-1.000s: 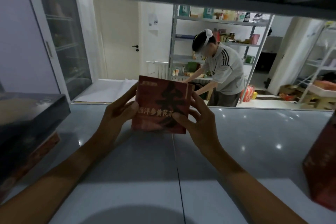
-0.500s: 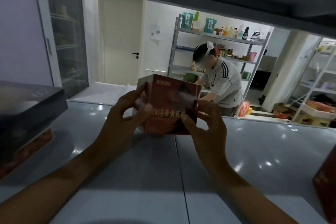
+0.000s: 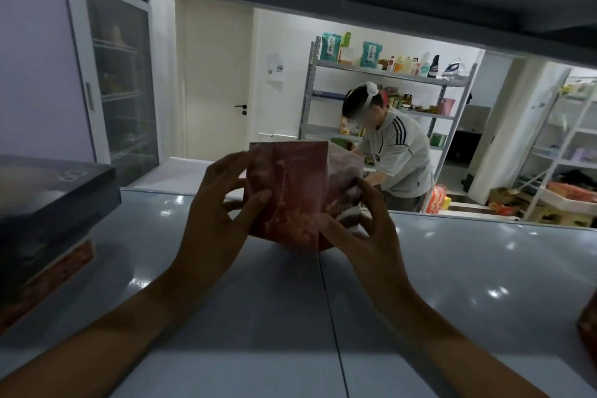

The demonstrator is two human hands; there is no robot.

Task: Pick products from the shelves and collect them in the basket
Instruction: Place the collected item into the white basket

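The red box (image 3: pixel 286 194) is sitting dead centre of the frame, held just above the glossy grey shelf (image 3: pixel 452 268), and it's standing upright with its long axis running top to bottom, a vertical corner edge pointing toward the camera so you're seeing two faces at once. The left hand (image 3: pixel 219 203) is gripping the left face, thumb curled across the front and fingers wrapping the far edge, while the right hand (image 3: pixel 361 226) is pinching the lower right corner with curled fingers. Compared with half a second ago, the box is turned: back then the front with the gold lettering was facing the camera fairly flat, now it's angled off to the right and the lettering is mostly smeared by motion blur, so I can't read it. The box's bottom right is being covered by the right hand's fingers. Over at the left edge a dark box (image 3: pixel 48 203) is lying flat on top of a reddish one, both cut off by the frame, and a sliver of another red box (image 3: pixel 588 326) is poking in at the lower right edge. Behind the shelf, in the upper right middle, a person in a grey striped shirt (image 3: pixel 397 155) is bending over beside a metal rack (image 3: pixel 387 74) of products.
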